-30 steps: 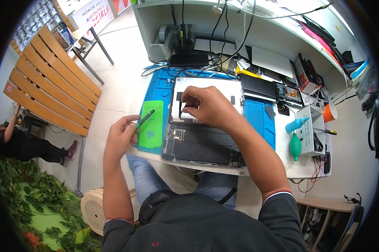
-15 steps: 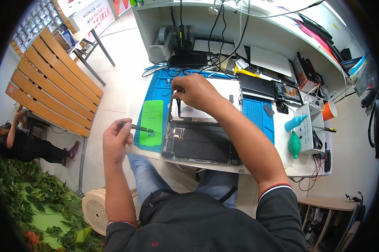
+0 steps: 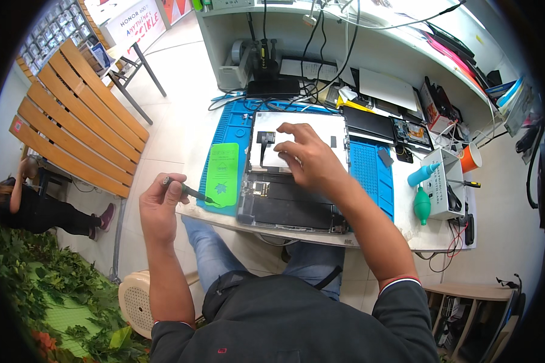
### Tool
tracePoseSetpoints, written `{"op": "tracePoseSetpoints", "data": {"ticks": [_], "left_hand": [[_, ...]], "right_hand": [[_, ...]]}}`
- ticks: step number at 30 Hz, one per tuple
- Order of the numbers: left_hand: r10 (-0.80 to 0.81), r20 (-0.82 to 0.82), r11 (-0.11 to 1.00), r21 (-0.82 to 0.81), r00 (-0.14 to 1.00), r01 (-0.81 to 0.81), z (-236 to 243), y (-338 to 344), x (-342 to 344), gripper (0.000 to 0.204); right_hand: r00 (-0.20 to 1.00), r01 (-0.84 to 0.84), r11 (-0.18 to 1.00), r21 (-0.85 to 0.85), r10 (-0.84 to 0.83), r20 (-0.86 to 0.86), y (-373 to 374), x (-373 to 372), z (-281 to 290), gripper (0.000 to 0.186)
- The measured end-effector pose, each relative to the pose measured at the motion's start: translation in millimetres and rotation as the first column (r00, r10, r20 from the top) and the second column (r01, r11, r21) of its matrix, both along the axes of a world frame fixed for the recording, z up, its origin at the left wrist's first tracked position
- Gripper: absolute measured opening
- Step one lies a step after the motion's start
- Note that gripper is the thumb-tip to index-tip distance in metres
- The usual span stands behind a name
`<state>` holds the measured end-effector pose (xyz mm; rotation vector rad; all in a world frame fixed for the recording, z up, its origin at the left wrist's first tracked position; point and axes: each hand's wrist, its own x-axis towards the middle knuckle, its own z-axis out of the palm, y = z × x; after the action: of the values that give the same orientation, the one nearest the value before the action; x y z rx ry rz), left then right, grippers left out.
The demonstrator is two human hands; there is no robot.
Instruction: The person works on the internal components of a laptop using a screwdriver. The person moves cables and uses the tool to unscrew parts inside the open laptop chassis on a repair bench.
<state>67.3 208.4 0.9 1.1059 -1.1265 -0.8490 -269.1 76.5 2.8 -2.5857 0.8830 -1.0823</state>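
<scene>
An opened tablet lies on the blue work mat. Its lower half shows dark battery cells and a small connector area at the left. The pale back of its screen panel lies beyond, with a black flex cable running down its left part. Over that panel, my right hand is open, fingers spread and curved, holding nothing. Left of the tablet, my left hand grips a slim dark screwdriver. The tool's tip points toward the bottom of a green card on the mat.
On the right stand a green air blower, a teal bottle, an orange cup and a white box. Cables and an opened phone line the back. A person sits at the far left.
My right hand has moved right and nearer from the cable, and its fingers have spread apart. My left hand has shifted slightly left and nearer, with the screwdriver now sloping more downward.
</scene>
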Motion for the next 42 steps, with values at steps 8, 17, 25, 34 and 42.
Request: {"op": "tracePoseSetpoints", "data": {"ticks": [8,17,25,34,42], "left_hand": [[-0.029,0.183,0.999,-0.024,0.983,0.034,-4.8,-0.8,-29.2,0.019],[-0.041,0.404,0.997,0.075,0.914,0.012,-21.5,1.0,-47.3,0.017],[-0.055,0.048,0.998,-0.019,0.997,0.056,-40.4,-28.0,-67.8,0.041],[-0.002,0.188,0.987,-0.157,0.982,0.032,-44.4,-34.9,-90.9,0.107],[0.054,0.215,0.974,-0.226,0.975,-0.004,-61.8,-35.9,-92.7,0.099]], "right_hand": [[0.931,-0.025,1.0,0.014,0.028,-0.363,-1.1,12.9,-13.5,0.04],[0.9,0.004,0.999,0.043,0.015,-0.436,6.0,12.8,-16.6,0.045],[0.9,0.001,1.0,-0.007,-0.004,-0.436,8.2,11.0,-19.3,0.047],[0.952,-0.051,0.985,0.167,0.099,-0.29,15.9,-7.4,2.1,0.04],[0.953,-0.102,0.964,0.245,0.166,-0.255,19.3,-7.1,2.3,0.029]]}}
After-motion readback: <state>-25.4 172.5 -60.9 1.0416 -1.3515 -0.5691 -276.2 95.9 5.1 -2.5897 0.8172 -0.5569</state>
